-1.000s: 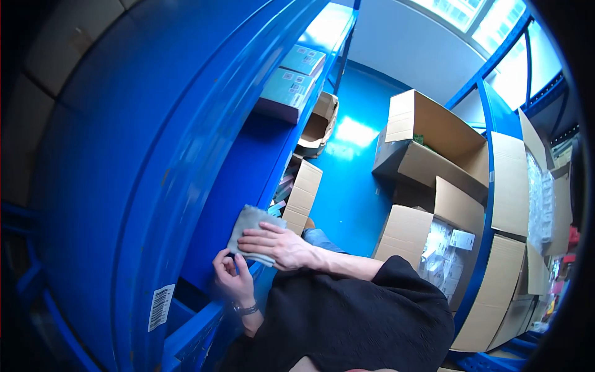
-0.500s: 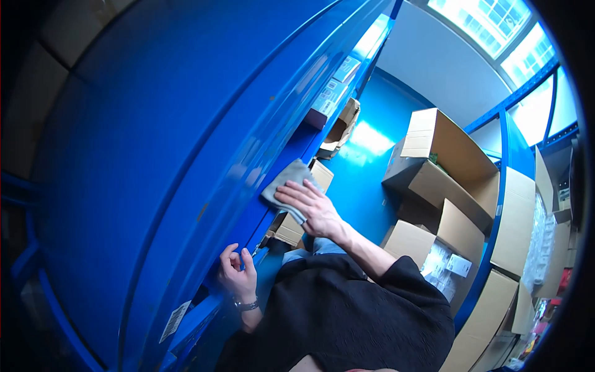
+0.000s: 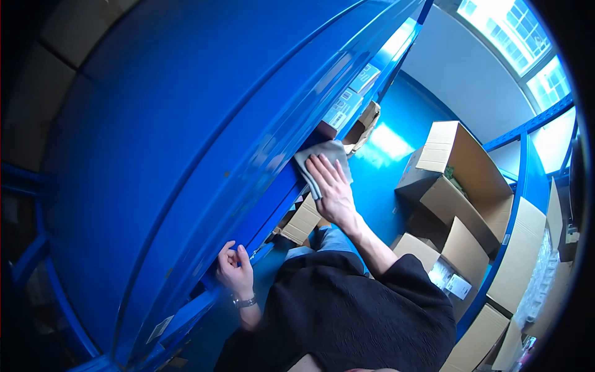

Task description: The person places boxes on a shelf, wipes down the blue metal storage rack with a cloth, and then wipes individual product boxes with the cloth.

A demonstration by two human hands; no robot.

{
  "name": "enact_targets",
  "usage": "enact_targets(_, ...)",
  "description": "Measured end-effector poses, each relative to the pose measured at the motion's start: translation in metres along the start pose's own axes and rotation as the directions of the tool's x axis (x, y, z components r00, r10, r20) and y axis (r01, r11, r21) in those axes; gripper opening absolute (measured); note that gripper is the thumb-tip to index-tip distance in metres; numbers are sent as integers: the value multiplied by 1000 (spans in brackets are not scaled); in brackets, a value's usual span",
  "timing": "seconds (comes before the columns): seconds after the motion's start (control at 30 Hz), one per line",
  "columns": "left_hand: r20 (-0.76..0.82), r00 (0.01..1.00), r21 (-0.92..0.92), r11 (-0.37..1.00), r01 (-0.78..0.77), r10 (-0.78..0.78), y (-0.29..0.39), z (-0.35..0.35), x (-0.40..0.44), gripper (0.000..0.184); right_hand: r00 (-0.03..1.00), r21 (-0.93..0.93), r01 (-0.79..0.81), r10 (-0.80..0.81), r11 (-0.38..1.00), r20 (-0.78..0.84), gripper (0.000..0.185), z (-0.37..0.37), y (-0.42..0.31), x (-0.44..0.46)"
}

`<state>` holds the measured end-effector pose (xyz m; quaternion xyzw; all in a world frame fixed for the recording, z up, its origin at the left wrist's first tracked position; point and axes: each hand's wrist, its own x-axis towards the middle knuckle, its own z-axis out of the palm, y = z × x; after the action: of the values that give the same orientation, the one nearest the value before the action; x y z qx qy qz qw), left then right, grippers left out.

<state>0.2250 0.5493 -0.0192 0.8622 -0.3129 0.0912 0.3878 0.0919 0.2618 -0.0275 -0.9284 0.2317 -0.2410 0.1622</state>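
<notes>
A grey cleaning cloth lies on the blue shelf, against the boxes on it. My right hand is on top of the cloth, fingers stretched over it and pressing it to the surface. Lower down by the shelf's front edge is my left hand, wearing a metal watch on the wrist. Its fingers curl loosely, the thumb stands apart from them, and nothing shows between them.
White-and-blue boxes stand farther along the shelf. A torn cardboard box is just beyond the cloth. Large open cartons sit on the blue floor to the right, beside a blue rack post.
My right hand has slid the cloth farther along the shelf, up to the boxes. My left hand stays near the shelf edge. The view has shifted a little.
</notes>
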Motion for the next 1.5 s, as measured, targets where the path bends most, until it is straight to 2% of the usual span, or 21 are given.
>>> enact_targets(0.2,-11,1000,105,994,2,-1,-2,4,1,15,995,124,41,-51,991,82,65,2,-28,-23)
enact_targets(0.27,-3,1000,126,992,-1,1,-1,5,2,16,986,240,116,-140,964,85,66,8,-36,-31)
enact_targets(0.43,-9,1000,156,987,26,-25,4,2,5,16,952,364,196,-266,910,153,62,0,-50,-32)
enact_targets(0.63,-59,998,124,992,23,-16,-1,5,5,18,952,336,236,-287,912,108,56,6,-35,-25)
enact_targets(0.8,-75,995,21,998,67,-65,12,18,9,22,964,317,215,-254,924,85,51,1,-13,-13)
enact_targets(0.93,-42,999,-14,1000,23,-24,21,32,12,24,983,226,164,-177,960,41,41,-4,6,-2)
enact_targets(1.3,-121,993,56,998,15,-8,27,43,10,21,996,190,91,-86,977,-36,38,-11,48,18)
enact_targets(1.5,-181,983,176,984,-4,36,21,49,5,19,995,192,94,-86,977,-47,38,-4,52,17)
